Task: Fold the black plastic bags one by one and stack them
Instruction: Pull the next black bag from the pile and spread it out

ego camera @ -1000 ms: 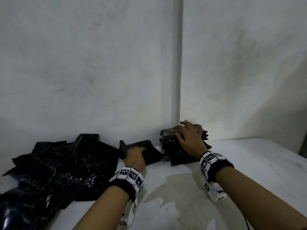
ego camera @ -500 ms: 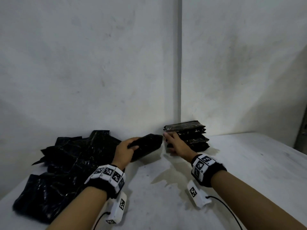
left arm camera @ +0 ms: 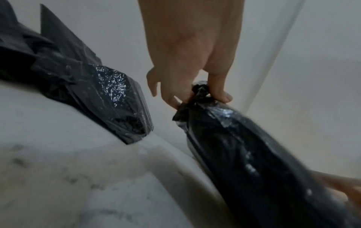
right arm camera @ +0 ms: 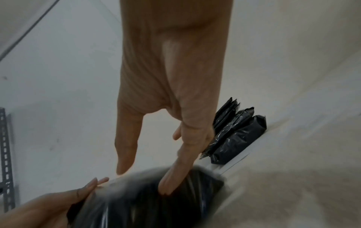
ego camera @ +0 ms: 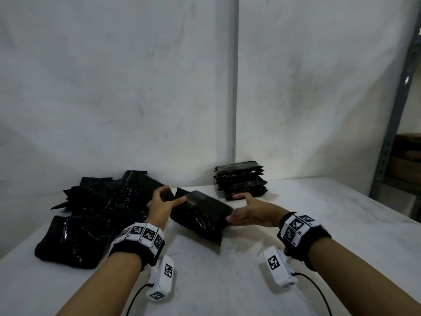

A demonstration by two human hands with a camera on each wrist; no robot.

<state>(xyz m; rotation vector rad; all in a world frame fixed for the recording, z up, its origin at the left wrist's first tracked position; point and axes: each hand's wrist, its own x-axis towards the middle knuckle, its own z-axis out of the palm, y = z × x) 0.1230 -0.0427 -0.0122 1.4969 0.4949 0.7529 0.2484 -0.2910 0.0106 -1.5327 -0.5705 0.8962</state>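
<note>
A folded black bag (ego camera: pixel 200 213) hangs just above the white table (ego camera: pixel 227 281), between my hands. My left hand (ego camera: pixel 169 199) pinches its bunched left end, which the left wrist view shows between thumb and fingers (left arm camera: pixel 199 95). My right hand (ego camera: pixel 241 210) touches the bag's right end with straight fingers, and one finger (right arm camera: pixel 173 174) presses on the bag (right arm camera: pixel 146 200). Against the wall behind it stands the stack of folded bags (ego camera: pixel 240 181), also in the right wrist view (right arm camera: pixel 234 135). A loose pile of unfolded black bags (ego camera: pixel 98 208) lies to the left.
Two white walls meet in a corner behind the stack. A grey metal shelf upright (ego camera: pixel 391 137) stands at the far right, beyond the table's edge. White tracker boxes with black cables hang under both wrists.
My left hand has lifted the folded bag off the table and drawn it toward me. My right hand left the stack and came to the bag's right end.
</note>
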